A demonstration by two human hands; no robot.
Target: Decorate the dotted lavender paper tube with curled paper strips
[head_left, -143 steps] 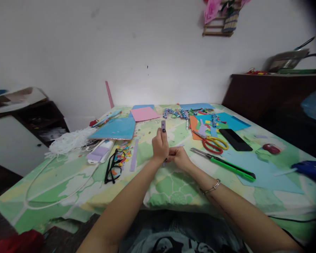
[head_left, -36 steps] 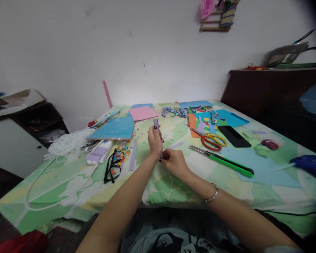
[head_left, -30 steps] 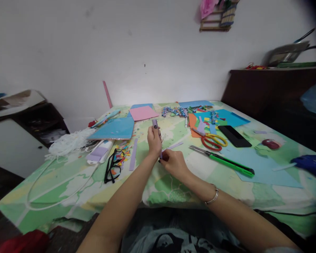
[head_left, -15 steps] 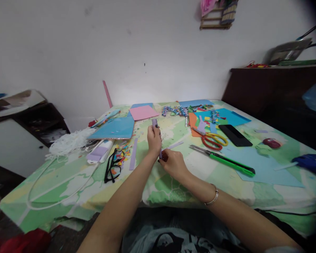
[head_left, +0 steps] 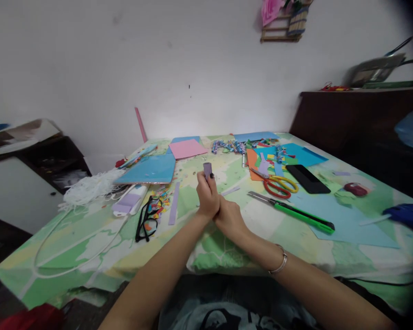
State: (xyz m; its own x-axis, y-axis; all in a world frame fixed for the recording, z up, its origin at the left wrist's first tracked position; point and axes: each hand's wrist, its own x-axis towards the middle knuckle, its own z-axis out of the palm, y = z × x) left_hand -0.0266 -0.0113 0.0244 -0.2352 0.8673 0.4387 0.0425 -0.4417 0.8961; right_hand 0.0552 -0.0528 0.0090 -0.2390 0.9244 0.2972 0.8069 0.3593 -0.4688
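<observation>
My left hand (head_left: 208, 198) is closed round a folded or rolled purple paper strip (head_left: 207, 168), whose top end sticks up above the thumb. Pressed against the left hand's lower side is my right hand (head_left: 230, 217), with its fingers curled at the strip's lower end. That end and the right fingertips are hidden. On the table just behind the hands lies a thin purple paper strip (head_left: 230, 190). Another flat purple strip (head_left: 174, 204) rests to the left. Right of my hands is a green box cutter (head_left: 301, 213) with its blade out.
Scissors (head_left: 278, 185), a black phone (head_left: 308, 178) and blue paper (head_left: 358, 224) lie to the right. Black glasses (head_left: 147, 219), paper scraps, a blue pack (head_left: 147, 168) and white string (head_left: 87, 188) are on the left. Pink paper (head_left: 187, 149) and curled paper pieces (head_left: 234, 146) sit farther back.
Both hands have come together. My left hand has moved slightly right and down with the purple strip, and my right fingers, seen pinching its lower end before, are now hidden.
</observation>
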